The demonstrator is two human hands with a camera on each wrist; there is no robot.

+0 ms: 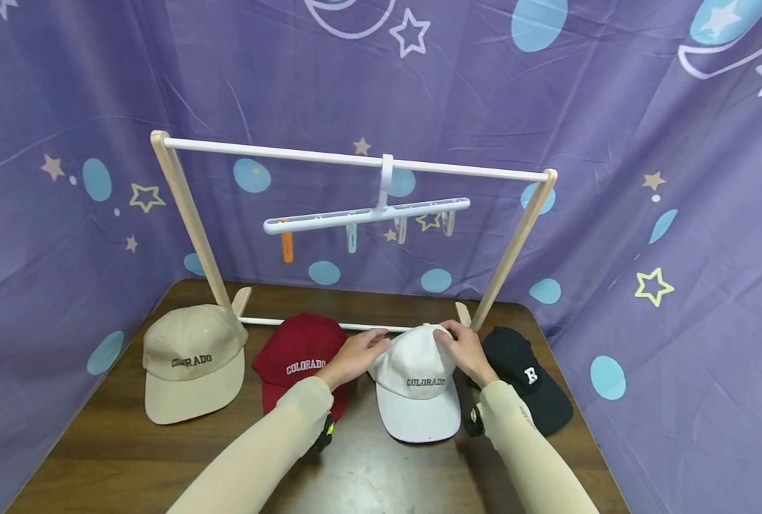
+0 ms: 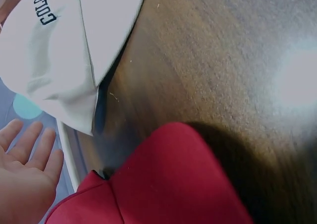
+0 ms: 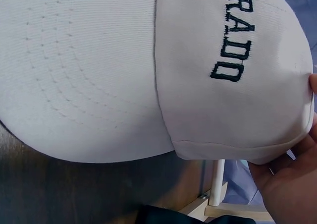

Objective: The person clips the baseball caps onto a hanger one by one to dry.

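Right hand (image 1: 467, 350) pinching white COLORADO cap (image 1: 414, 360), left hand (image 1: 353, 355) loose alongside

Right hand: thumb over the back of the crown, on its right side; fingers tucked under the cap's edge, fabric pinched between. Left hand: fingers extended and slightly apart, palm bare, holding nothing; fingertips just beside the left side of the crown. Contact there: cannot tell.

White cap sits right of centre, over the brown wood-grain table (image 1: 381, 475), brim toward the person, dark lettering facing the same way. Whether its whole edge rests on the tabletop: cannot tell.

Row of caps, left to right: beige COLORADO cap (image 1: 194, 343), well apart from both hands; dark red COLORADO cap (image 1: 303, 343), partly covered by the left forearm; the white one; black cap (image 1: 505, 350) with a white letter, just beyond the right hand and partly behind the right sleeve (image 1: 505, 414).

Behind the row, a wooden-post rack (image 1: 191, 214) with a white top rail (image 1: 271, 151). Pale clip hanger (image 1: 329, 219) hooked over the rail, tilted, left end lower. Four clips on it: orange (image 1: 287, 246), light blue (image 1: 352, 239), two whitish toward the right. Purple curtain with stars and moons backs everything.
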